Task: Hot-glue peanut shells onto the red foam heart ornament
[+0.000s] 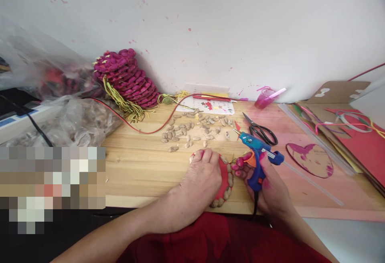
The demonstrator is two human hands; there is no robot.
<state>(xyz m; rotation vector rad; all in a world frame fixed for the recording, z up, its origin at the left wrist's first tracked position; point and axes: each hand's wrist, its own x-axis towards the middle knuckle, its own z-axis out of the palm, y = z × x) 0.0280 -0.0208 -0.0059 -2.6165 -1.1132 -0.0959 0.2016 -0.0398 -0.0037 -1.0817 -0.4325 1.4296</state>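
My left hand (204,176) lies over a red disc (224,178), its fingers bent down onto the far rim. Peanuts in their shells (230,179) line the disc's edge; the part under my palm is hidden. In my right hand (272,184) is a blue hot glue gun (256,144) with an orange trigger, its nozzle pointing forward and left. A clear glue stick (313,182) sticks out of its back. My right fingertips, stained pink, come close to the disc's right edge. Loose peanuts (180,130) are scattered beyond both hands.
Black-handled scissors (263,132) lie behind the glue gun. To the right are a pink-stained heart-shaped piece (311,159) and cords on red sheets (365,150). A pink cup (264,98) stands by the wall. Stacked magenta peanut rings (129,80) and plastic bags (81,118) fill the left.
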